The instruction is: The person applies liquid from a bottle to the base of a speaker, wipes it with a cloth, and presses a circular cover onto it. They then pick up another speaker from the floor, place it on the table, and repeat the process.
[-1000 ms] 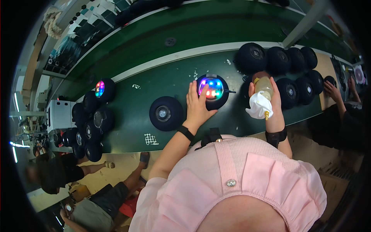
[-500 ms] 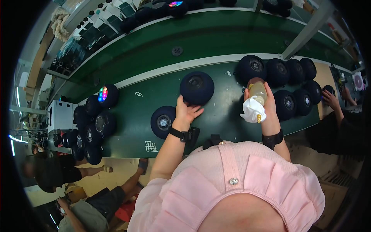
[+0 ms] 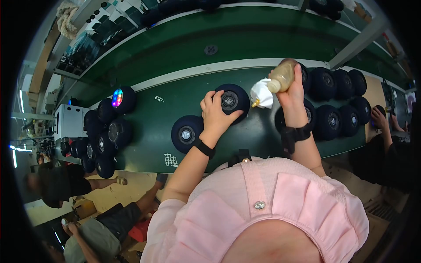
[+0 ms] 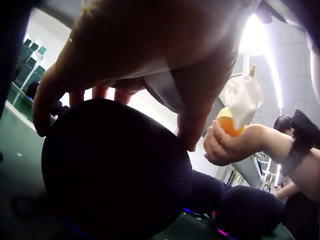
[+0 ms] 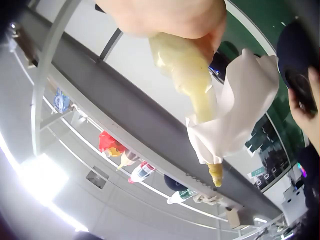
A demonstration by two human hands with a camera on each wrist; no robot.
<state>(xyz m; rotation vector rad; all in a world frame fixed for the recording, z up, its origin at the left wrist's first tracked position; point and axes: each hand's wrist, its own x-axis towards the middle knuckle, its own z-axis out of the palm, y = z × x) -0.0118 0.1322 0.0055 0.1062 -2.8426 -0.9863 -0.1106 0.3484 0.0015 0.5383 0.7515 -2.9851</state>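
Note:
A dark blue round speaker (image 3: 240, 101) sits on the green bench in front of me, its ring-framed centre facing up. My left hand (image 3: 215, 112) grips it from the left, fingers over its far side and thumb along the near edge. In the left wrist view the fingers and thumb span the dark speaker (image 4: 112, 170). My right hand (image 3: 293, 91) holds a squeeze bottle (image 3: 283, 78) of yellowish liquid, tilted down to the left. White cloth (image 3: 262, 93) wraps its neck, and the yellow nozzle tip (image 5: 215, 176) sticks out, a little right of the speaker.
Another speaker (image 3: 187, 134) lies just left of the left hand. Rows of speakers (image 3: 328, 122) stand at the right, and a cluster (image 3: 104, 144) at the left includes one with lit coloured lights. A white box (image 3: 70, 125) stands behind that cluster. Other people sit nearby.
The middle speaker was turned from its lit side to its ringed side facing up. My left hand moved from beneath it to its upper left. My right hand raised the bottle and swung its nozzle leftward.

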